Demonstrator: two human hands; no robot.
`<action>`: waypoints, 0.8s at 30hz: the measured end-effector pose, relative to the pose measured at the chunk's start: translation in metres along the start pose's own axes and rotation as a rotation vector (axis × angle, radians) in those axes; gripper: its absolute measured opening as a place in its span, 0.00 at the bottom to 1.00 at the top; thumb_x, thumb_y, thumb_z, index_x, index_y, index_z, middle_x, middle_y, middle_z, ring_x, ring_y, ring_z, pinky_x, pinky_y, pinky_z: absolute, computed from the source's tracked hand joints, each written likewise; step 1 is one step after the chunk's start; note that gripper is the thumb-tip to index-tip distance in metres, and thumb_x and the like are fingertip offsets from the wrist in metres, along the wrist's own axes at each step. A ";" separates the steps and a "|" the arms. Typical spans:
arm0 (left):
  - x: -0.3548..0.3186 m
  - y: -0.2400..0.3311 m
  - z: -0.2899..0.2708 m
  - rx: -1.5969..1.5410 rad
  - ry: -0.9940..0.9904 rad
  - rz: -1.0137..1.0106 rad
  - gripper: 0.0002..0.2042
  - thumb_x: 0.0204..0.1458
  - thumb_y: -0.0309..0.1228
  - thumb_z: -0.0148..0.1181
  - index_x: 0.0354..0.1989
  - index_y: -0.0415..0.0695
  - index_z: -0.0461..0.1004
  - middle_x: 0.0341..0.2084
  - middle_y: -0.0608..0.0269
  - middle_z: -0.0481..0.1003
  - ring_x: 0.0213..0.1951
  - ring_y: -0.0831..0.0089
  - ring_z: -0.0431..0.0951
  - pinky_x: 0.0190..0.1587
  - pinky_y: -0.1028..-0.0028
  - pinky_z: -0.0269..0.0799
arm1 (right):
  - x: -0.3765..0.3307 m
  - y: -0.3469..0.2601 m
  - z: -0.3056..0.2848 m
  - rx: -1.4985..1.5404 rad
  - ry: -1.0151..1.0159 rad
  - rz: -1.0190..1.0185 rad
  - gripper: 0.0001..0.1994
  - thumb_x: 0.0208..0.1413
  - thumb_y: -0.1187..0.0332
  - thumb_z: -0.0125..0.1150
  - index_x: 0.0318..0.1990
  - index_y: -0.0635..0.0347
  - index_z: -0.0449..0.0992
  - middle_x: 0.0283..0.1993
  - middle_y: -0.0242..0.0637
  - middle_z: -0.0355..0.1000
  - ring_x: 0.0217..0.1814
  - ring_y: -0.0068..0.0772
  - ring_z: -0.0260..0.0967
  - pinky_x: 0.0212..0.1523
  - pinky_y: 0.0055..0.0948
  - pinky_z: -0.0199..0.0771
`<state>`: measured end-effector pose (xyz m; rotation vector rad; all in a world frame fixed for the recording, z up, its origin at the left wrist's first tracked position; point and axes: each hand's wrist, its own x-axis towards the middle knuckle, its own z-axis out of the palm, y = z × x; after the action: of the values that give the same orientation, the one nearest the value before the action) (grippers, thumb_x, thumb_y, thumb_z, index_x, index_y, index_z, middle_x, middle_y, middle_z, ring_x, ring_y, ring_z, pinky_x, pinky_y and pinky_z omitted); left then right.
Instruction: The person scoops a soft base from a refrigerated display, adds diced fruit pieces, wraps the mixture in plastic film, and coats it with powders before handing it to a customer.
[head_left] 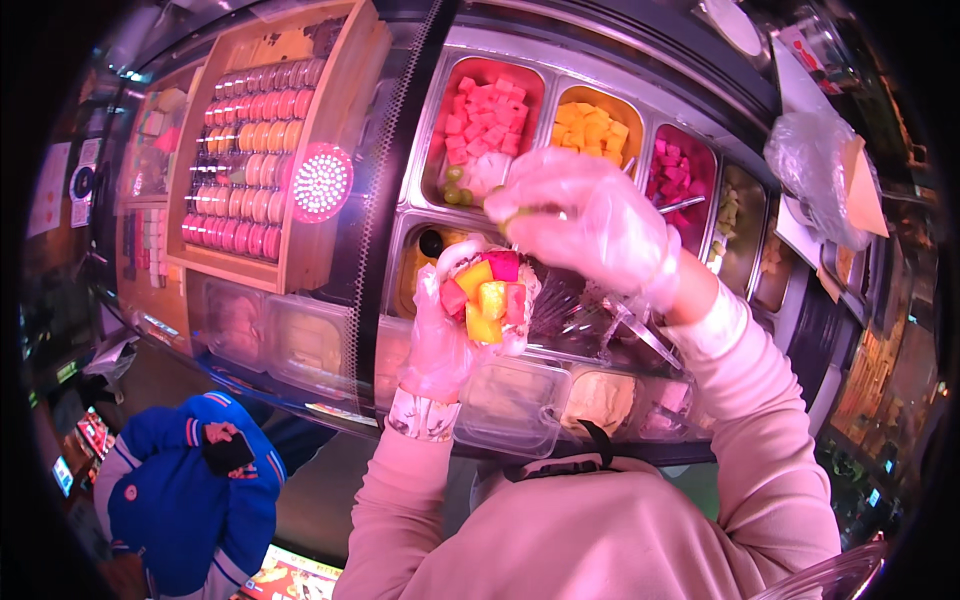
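Pink-lit worktop | our left hand grips the fruit-topped dessert: hold level! | our right hand curls near green grapes, grip unclear: we'd lower gently

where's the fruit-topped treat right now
In the head view, the fruit-topped treat is near the picture's centre, in the gloved left hand, just below and left of the gloved right hand.

Fruit cubes yellow, magenta; cuff perhaps floral.
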<state>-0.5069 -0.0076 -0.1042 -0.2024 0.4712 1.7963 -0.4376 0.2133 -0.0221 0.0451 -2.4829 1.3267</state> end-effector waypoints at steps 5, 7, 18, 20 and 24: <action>-0.008 -0.009 0.003 -0.040 0.029 -0.067 0.34 0.67 0.64 0.47 0.71 0.52 0.63 0.64 0.56 0.72 0.60 0.56 0.77 0.49 0.54 0.82 | -0.005 -0.067 0.013 -0.139 -0.091 0.004 0.09 0.46 0.73 0.65 0.37 0.60 0.81 0.33 0.42 0.74 0.39 0.50 0.76 0.40 0.45 0.78; -0.010 -0.014 0.003 0.195 0.109 -0.008 0.35 0.67 0.64 0.47 0.73 0.51 0.62 0.67 0.59 0.70 0.64 0.59 0.75 0.55 0.53 0.80 | -0.007 -0.078 0.023 -0.301 -0.131 -0.085 0.08 0.43 0.72 0.65 0.33 0.61 0.79 0.32 0.43 0.74 0.38 0.50 0.77 0.38 0.44 0.78; -0.036 -0.033 0.019 0.047 -0.063 -0.002 0.33 0.66 0.61 0.53 0.70 0.51 0.63 0.62 0.58 0.72 0.59 0.59 0.78 0.54 0.57 0.83 | -0.033 -0.083 -0.009 -0.049 -0.012 0.074 0.04 0.60 0.69 0.68 0.37 0.59 0.83 0.37 0.37 0.80 0.41 0.39 0.79 0.45 0.37 0.79; -0.038 -0.037 0.028 0.130 -0.096 0.028 0.33 0.67 0.62 0.50 0.69 0.49 0.64 0.61 0.57 0.73 0.59 0.60 0.78 0.53 0.57 0.84 | -0.050 -0.057 -0.011 0.317 0.222 0.421 0.12 0.68 0.63 0.63 0.41 0.64 0.84 0.40 0.34 0.81 0.42 0.29 0.78 0.45 0.32 0.78; -0.049 -0.048 0.032 0.148 -0.095 0.026 0.34 0.67 0.63 0.50 0.68 0.47 0.64 0.61 0.55 0.73 0.59 0.58 0.78 0.57 0.56 0.81 | -0.096 -0.046 0.005 0.708 0.094 1.060 0.21 0.70 0.56 0.55 0.43 0.67 0.85 0.37 0.34 0.81 0.38 0.27 0.79 0.41 0.32 0.81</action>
<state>-0.4436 -0.0276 -0.0666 -0.0081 0.5390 1.7792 -0.3396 0.1711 -0.0164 -1.2628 -1.7899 2.4349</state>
